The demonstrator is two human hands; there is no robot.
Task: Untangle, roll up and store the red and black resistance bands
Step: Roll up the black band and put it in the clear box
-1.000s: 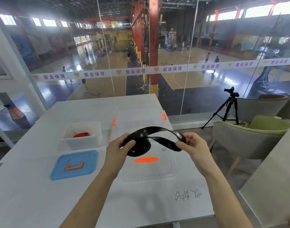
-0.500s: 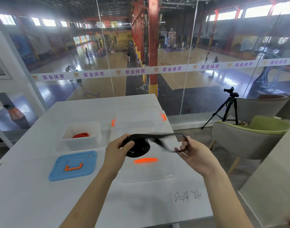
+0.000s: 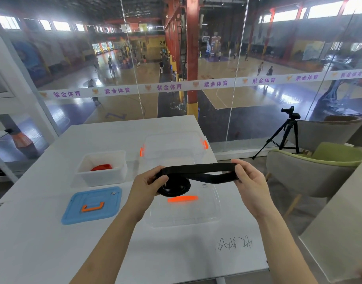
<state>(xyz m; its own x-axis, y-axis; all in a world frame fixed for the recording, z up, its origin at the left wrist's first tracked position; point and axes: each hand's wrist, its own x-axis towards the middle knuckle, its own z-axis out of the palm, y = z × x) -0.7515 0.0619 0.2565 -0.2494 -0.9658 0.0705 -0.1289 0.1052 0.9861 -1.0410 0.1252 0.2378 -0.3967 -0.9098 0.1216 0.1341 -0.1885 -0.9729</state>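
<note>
Both hands hold the black resistance band (image 3: 198, 171) above the table. My left hand (image 3: 147, 185) pinches its partly rolled coil, which hangs just below the thumb. My right hand (image 3: 247, 181) grips the free loop, stretched flat between the two hands. The red band (image 3: 101, 167) lies rolled inside a small white box (image 3: 102, 179) at the left. A clear storage box (image 3: 174, 148) with orange clips stands behind the hands.
Under the hands lies a clear lid (image 3: 186, 214) with an orange handle. A blue lid (image 3: 92, 206) lies left of it on the white table (image 3: 42, 242). A glass wall stands past the table's far edge. Chairs (image 3: 319, 167) and a tripod (image 3: 282, 134) stand to the right.
My right hand has turned and pulled the loose loop out flat and taut, after it briefly sagged thin. The coil stays in my left hand.
</note>
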